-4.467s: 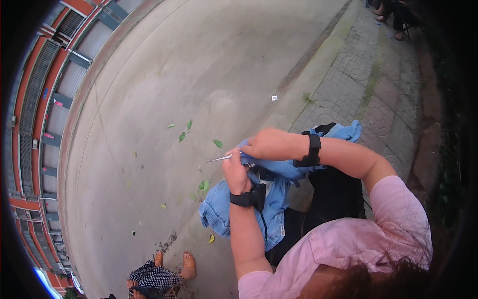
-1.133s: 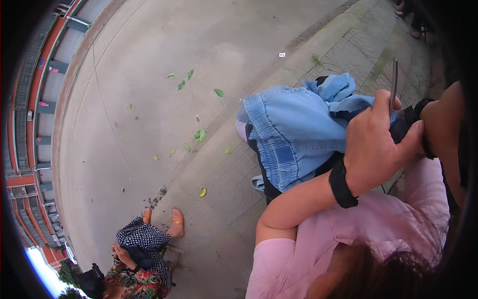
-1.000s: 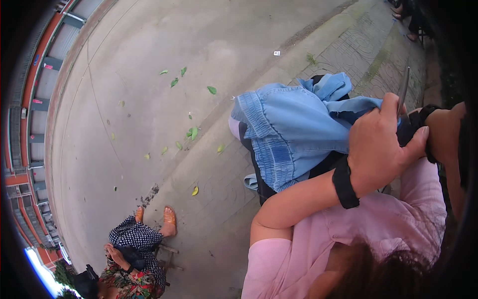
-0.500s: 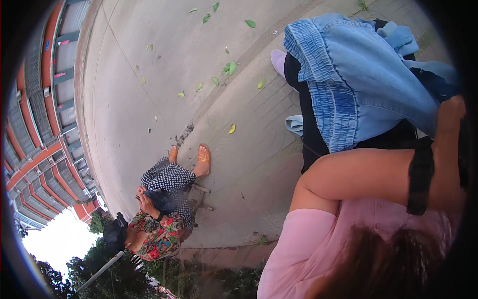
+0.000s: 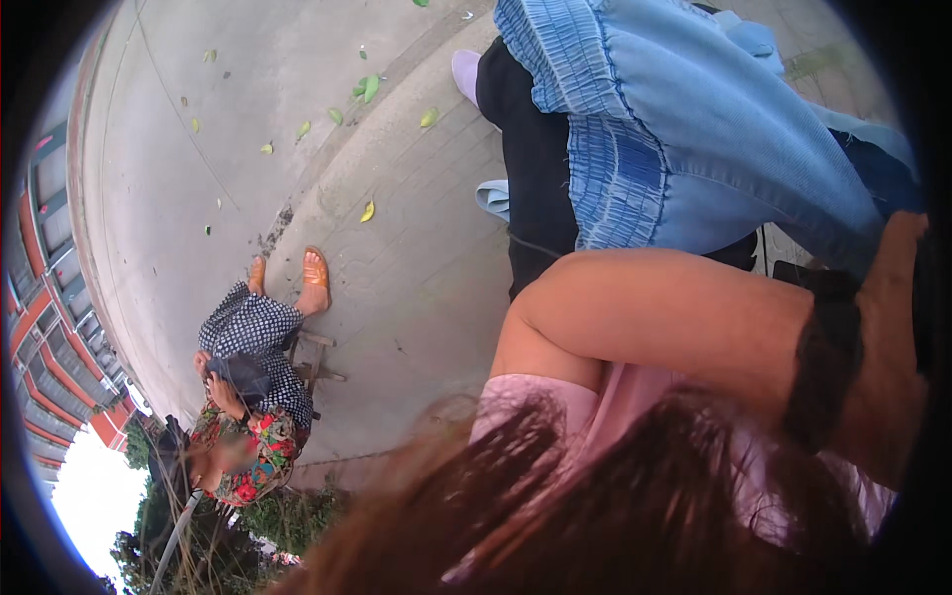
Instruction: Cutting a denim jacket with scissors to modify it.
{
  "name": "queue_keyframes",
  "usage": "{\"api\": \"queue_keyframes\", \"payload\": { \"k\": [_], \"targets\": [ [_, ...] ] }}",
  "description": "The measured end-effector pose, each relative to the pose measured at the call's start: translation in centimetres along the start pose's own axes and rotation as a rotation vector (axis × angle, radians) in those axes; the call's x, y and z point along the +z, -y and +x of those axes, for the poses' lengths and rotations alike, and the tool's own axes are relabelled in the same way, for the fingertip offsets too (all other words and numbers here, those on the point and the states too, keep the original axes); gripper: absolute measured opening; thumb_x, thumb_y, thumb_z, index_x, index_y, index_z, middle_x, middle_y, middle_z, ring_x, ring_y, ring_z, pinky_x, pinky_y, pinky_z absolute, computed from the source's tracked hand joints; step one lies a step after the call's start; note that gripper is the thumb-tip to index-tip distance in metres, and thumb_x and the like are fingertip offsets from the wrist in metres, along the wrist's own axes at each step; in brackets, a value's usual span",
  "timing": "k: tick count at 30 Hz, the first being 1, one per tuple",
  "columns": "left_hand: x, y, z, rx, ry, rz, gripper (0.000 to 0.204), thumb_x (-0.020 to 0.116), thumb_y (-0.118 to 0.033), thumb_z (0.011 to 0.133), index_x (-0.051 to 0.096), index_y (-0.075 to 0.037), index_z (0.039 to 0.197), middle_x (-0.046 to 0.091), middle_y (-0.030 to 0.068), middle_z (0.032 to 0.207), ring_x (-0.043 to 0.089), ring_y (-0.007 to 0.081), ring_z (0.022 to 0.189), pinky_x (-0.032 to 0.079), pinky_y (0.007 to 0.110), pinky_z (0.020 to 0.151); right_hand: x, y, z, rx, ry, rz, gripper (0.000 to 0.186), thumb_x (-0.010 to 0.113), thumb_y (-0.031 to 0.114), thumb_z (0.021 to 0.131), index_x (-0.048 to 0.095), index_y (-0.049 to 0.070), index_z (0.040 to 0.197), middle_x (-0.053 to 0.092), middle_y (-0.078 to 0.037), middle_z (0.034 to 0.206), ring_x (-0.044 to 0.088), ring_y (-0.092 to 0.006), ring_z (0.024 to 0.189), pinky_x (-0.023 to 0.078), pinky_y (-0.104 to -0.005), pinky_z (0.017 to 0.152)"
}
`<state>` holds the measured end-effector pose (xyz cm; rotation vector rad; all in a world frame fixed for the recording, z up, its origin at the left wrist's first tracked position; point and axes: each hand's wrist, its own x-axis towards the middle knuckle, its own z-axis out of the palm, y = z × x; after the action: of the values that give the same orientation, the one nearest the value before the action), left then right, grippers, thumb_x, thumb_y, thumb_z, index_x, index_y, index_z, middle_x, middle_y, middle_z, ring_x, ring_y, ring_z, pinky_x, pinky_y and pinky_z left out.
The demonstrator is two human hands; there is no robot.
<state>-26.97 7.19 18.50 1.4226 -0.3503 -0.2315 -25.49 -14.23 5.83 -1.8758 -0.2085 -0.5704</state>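
Observation:
A light blue denim garment (image 5: 694, 129) with gathered elastic bands lies across my lap, over black trousers (image 5: 540, 178). From the pink sleeve (image 5: 535, 397) my bare left arm crosses to the right, with a black strap round it near the wrist. My left hand (image 5: 892, 268) is at the right rim of the view, close to the garment's dark blue part (image 5: 878, 169). Its fingers are cut off by the rim, so its grip does not show. I cannot make out my right hand. Blurred brown hair (image 5: 555, 506) covers the lower middle.
On the left, another person in a flowered top (image 5: 253, 456) and checked trousers sits on a wooden stool (image 5: 312, 357), holding dark cloth (image 5: 238, 377). Fallen leaves (image 5: 367, 89) dot the paving. A light blue strip (image 5: 493, 198) shows beside my trousers. A red-and-grey building (image 5: 45, 327) curves along the left.
The whole view has shifted, so the seated person, leaves and denim appear further left and higher. More hair covers the lower part. My left arm stays bent across the garment.

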Motion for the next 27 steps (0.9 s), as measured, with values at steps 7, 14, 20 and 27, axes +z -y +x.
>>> {"api": "queue_keyframes", "payload": {
  "k": [7, 14, 20, 27],
  "targets": [
    [3.6, 1.0, 3.6, 0.094, 0.104, -0.082, 0.047, 0.069, -0.038, 0.074, 0.048, 0.002, 0.084, 0.056, 0.0156, 0.059, 0.057, 0.0287, 0.054, 0.043, 0.036, 0.051, 0.2, 2.1, 2.2, -0.131, -0.001, -0.018, 0.044, 0.047, 0.027, 0.092, 0.043, 0.009, 0.132, 0.049, -0.012, 0.129, 0.054, -0.0188, 0.103, 0.046, -0.0335, 0.082],
    [9.9, 3.6, 9.1, 0.046, 0.188, -0.338, 0.046, 0.07, -0.038, 0.074, 0.049, 0.002, 0.082, 0.057, 0.0142, 0.058, 0.058, 0.0261, 0.052, 0.044, 0.034, 0.05, 0.7, 6.3, 12.0, -0.483, 0.146, 0.021, 0.043, 0.046, 0.026, 0.093, 0.045, 0.007, 0.131, 0.051, -0.011, 0.128, 0.055, -0.0184, 0.104, 0.046, -0.0323, 0.083],
    [7.0, 8.9, 15.6, -0.159, 0.122, -0.384, 0.035, 0.062, -0.031, 0.088, 0.057, 0.003, 0.081, 0.059, 0.0009, 0.064, 0.049, 0.0045, 0.057, 0.04, 0.023, 0.049, 0.3, 5.1, 21.2, -0.599, 0.166, 0.003, 0.042, 0.046, 0.025, 0.093, 0.046, 0.006, 0.131, 0.052, -0.011, 0.127, 0.055, -0.018, 0.105, 0.047, -0.0313, 0.084],
    [3.4, 13.8, 20.0, -0.248, -0.024, -0.131, 0.038, 0.056, -0.034, 0.091, 0.06, 0.004, 0.086, 0.059, 0.003, 0.079, 0.049, 0.0087, 0.074, 0.04, 0.025, 0.065, 3.2, -3.5, 22.1, -0.313, 0.046, -0.269, 0.037, 0.057, 0.015, 0.088, 0.052, 0.007, 0.124, 0.057, -0.008, 0.116, 0.06, -0.0151, 0.09, 0.051, -0.026, 0.069]
  ]
}}
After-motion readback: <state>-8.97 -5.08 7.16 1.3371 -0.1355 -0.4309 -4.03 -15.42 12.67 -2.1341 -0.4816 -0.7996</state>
